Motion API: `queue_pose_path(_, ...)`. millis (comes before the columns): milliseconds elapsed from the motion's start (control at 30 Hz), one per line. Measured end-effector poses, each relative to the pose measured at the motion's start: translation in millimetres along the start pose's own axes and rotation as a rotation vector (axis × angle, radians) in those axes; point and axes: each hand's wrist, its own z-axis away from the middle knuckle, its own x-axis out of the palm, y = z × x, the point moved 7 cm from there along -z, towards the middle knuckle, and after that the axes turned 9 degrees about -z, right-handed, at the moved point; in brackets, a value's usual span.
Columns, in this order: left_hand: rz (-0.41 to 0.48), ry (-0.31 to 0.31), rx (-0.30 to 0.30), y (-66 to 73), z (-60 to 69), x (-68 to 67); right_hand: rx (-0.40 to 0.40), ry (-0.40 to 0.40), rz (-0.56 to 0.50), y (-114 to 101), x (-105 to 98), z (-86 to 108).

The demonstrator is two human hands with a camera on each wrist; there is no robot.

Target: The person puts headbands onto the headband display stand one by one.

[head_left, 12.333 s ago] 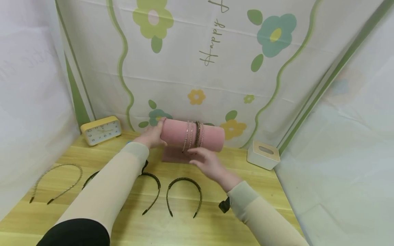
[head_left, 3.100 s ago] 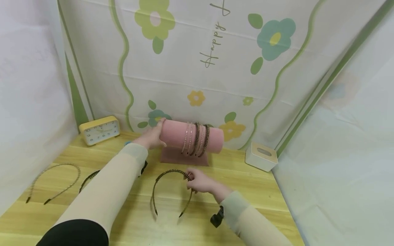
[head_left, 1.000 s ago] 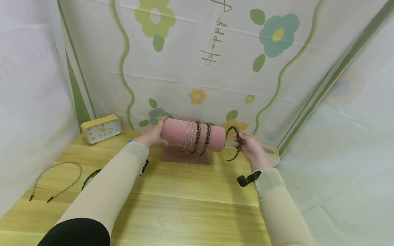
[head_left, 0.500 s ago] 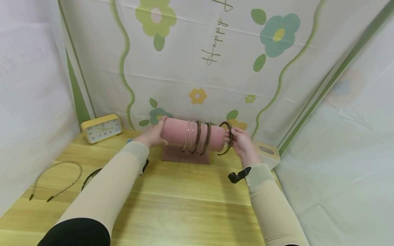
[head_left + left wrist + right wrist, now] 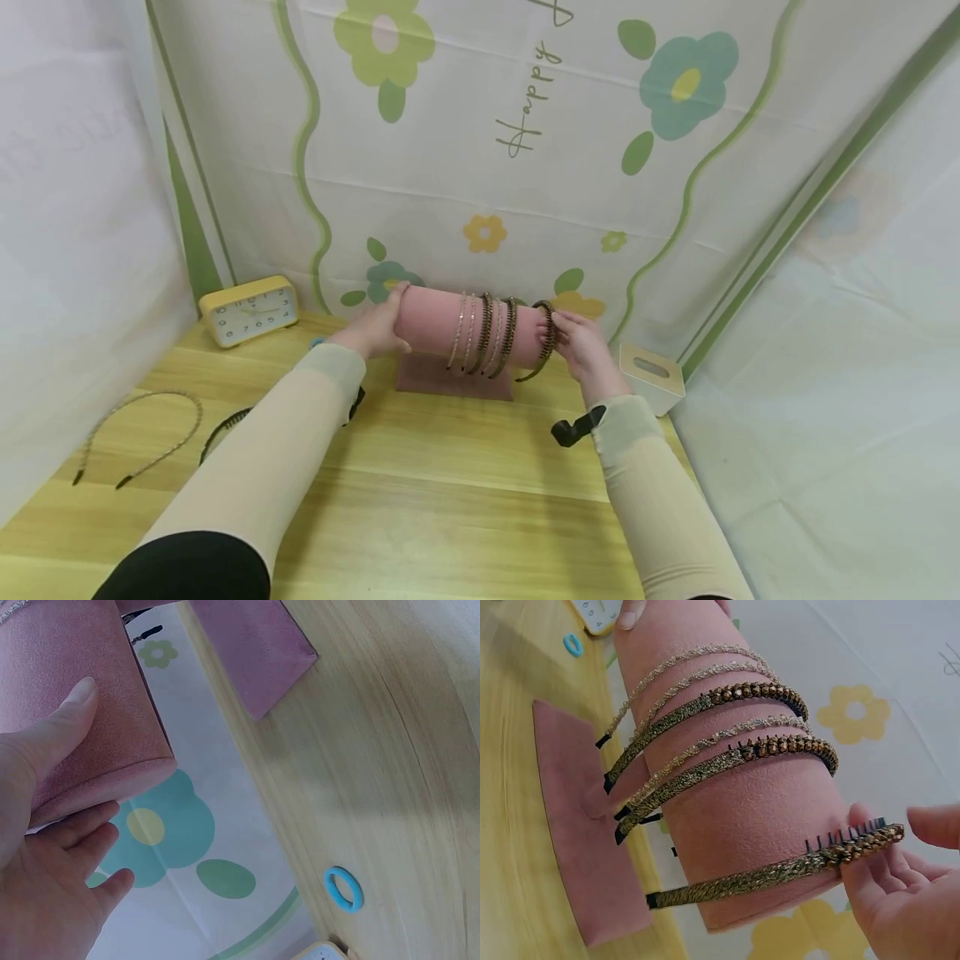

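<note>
A pink padded display stand with a horizontal roll holds several headbands, some thin and silvery, some dark with bronze beads. My left hand grips the roll's left end; in the left wrist view its thumb lies on the pink cloth and its fingers are at the end face. My right hand holds a dark beaded headband at the roll's right end. This headband has small comb teeth, and its near tip hangs in front of the roll. A gap separates it from the other headbands, including a dark headband.
A thin braided headband lies at the left of the wooden table. Another dark headband is partly hidden by the left sleeve. A yellow clock, a blue ring and a white tissue box stand or lie nearby.
The right hand picked up a dark headband from the table, carried it to the roll's right end, and moved it left over that end. The left hand keeps its place.
</note>
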Motion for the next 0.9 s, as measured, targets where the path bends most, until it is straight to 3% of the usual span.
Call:
queue_pose_path(400, 0.015, 0.008, 0.014, 2.5, 2.8, -2.0, -0.110, 0.097, 0.544, -16, 14, 6.3)
queue_pose_path(633, 0.001, 0.005, 0.011, 2.0, 2.5, -1.5, -0.125, 0.082, 0.656, -18, 21, 11.6)
queue_pose_path(900, -0.001, 0.014, 0.009, 1.7, 2.8, -1.8, -0.153, 0.019, 0.703, -19, 22, 10.1)
